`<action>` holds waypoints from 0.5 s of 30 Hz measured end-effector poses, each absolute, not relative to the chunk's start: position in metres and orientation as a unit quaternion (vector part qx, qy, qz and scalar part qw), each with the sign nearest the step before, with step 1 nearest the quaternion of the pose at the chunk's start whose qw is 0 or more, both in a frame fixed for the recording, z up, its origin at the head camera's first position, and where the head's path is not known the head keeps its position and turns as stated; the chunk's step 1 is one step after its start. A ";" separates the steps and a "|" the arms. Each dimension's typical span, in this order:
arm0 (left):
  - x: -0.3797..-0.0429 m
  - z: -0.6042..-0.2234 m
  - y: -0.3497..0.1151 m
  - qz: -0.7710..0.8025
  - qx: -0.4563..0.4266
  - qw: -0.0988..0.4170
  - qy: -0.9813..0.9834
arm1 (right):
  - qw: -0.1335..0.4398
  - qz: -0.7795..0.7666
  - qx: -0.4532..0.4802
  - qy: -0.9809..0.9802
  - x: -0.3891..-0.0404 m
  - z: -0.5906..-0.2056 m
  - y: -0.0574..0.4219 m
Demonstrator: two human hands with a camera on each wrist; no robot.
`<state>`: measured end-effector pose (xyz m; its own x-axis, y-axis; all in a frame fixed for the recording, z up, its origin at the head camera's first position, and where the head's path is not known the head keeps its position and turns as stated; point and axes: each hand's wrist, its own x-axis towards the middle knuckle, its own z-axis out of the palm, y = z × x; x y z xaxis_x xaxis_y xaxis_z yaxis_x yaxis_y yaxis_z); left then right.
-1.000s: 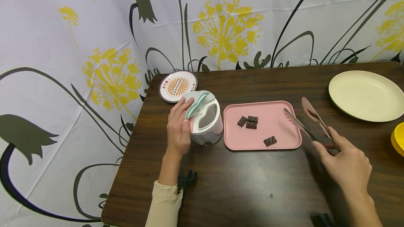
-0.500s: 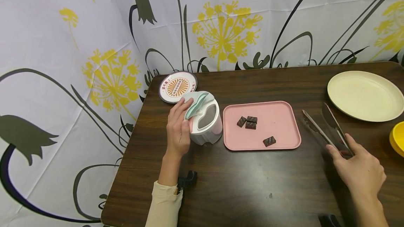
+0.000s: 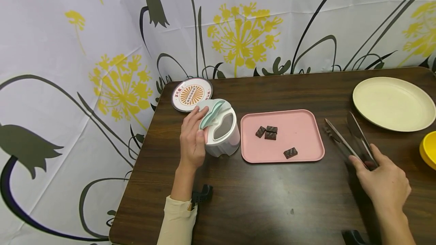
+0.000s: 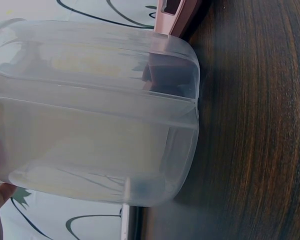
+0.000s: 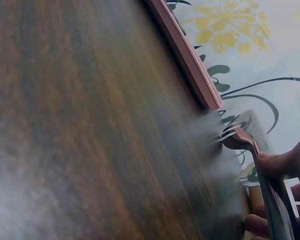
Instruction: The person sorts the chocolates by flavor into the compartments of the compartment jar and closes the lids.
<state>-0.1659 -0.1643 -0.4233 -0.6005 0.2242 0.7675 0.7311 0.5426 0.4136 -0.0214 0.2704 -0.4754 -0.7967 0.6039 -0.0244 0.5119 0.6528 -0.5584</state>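
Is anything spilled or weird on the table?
I see no spill: the white container stands upright. One chocolate-looking piece lies apart from the other three pieces on the pink tray, a bit untidy. A small mark shows on the table, but I can't tell what it is.

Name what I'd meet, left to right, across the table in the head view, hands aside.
Printed plate, tub, tray with chocolates, tongs, cream plate, yellow bowl cut by the frame edge.

dark wood-grain table (image 3: 262,199) before white flower-patterned cloth backdrop (image 3: 173,44)
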 end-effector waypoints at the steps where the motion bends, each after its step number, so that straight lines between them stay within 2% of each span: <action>1: -0.166 -0.423 -0.164 -0.377 -0.295 0.336 -0.811 | 0.079 0.279 -0.308 -0.906 -0.022 -0.475 0.270; 15: -0.166 -0.423 -0.164 -0.378 -0.295 0.335 -0.811 | 0.055 0.268 -0.302 -0.913 -0.022 -0.474 0.271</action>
<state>-0.1662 -0.1641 -0.4234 -0.6025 0.2248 0.7658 0.7312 0.5399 0.4169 -0.0223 0.2711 -0.4738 -0.8120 0.5804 -0.0619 0.5218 0.6743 -0.5225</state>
